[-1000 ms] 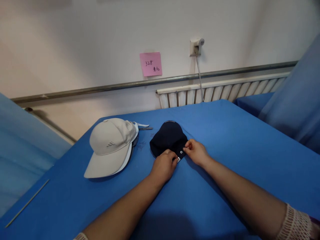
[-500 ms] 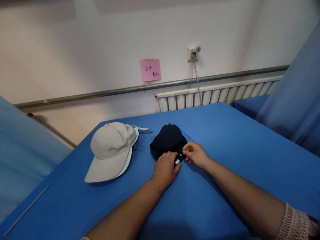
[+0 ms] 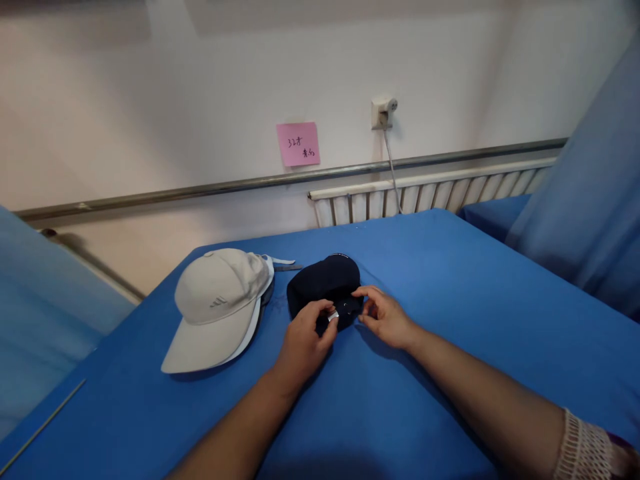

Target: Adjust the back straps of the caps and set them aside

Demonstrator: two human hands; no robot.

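Left hand (image 3: 306, 339) farther left, fingers bent at cap (image 3: 327, 279)

white print on black cap (image 3: 325, 277) too small to read. left hand (image 3: 303, 339) hides part of its near edge. pale cap (image 3: 254, 328) mostly hidden under beige cap (image 3: 215, 287). thin stick (image 3: 43, 427) and right sleeve (image 3: 584, 443) cut off by frame.

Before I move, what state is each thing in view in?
Dark cap: lying on blue cover, crown away; fastening unclear.
Left hand: fingertips at its white label; grip unclear.
Right hand: fingertips at its right end; grip unclear.
Beige cap: crown up, stacked on other headwear.
Plug: in its socket.
Pink note: stuck to wall.
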